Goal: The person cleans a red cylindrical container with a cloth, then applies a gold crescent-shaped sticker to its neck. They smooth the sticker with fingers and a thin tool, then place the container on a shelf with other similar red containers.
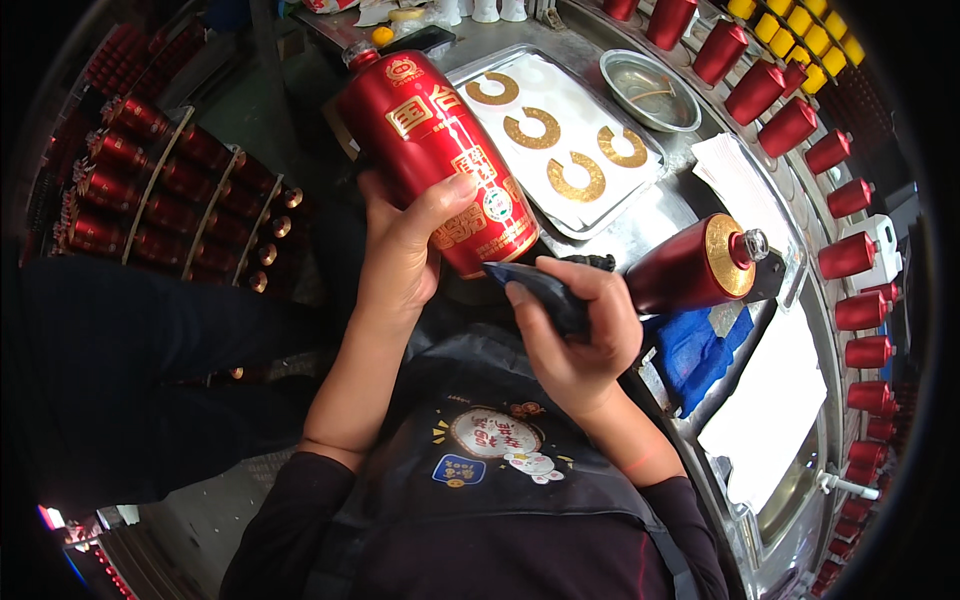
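Observation:
My left hand grips a red bottle with gold printing, held tilted with its neck pointing up and left. My right hand pinches a dark cloth whose tip touches the bottle's base. A second red bottle with a gold collar and a clear stopper lies on its side on the metal table, just right of my right hand.
A metal tray holds several gold ring-shaped labels. Behind it sits a round metal bowl. A blue cloth and white sheets lie on the table. Red bottles line the right rim, and boxed red bottles stand at left.

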Demonstrator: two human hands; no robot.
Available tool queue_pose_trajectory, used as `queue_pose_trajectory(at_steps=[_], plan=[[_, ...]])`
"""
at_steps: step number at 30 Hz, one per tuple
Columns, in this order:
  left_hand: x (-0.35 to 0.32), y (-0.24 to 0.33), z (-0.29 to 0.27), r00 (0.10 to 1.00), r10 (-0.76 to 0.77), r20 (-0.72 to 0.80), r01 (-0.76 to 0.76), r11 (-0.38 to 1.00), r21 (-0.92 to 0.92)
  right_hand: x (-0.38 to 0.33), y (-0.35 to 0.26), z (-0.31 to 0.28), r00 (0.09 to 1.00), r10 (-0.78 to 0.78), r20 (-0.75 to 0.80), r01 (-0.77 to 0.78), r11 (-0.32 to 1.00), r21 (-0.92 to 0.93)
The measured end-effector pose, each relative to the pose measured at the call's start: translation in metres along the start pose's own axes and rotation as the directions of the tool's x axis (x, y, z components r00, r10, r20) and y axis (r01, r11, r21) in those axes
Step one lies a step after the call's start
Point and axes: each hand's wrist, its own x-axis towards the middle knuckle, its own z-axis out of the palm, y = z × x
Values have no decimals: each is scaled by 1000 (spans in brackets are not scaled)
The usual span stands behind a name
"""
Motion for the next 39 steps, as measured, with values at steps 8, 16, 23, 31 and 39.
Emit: queue_pose_trajectory(at_steps=[8,16,23,31,39], plan=[[-5,2,-12,993,-8,120,3,999,38,3,13,-11,850,526,-29,-489,808,329],[9,13,-37,887,-98,452,140,988,-62,-7,18,-18,771,633,64,-557,623,550],[5,10,-41,888,-65,456,179,961,-211,-14,4,-22,678,672,297,-698,464,544],[3,6,-47,881,-102,461,211,959,-190,-34,0,1,964,124,235,-184,948,258],[2,6,-51,900,-141,412,182,981,-62,-29,1,6,985,-74,154,45,982,184]])
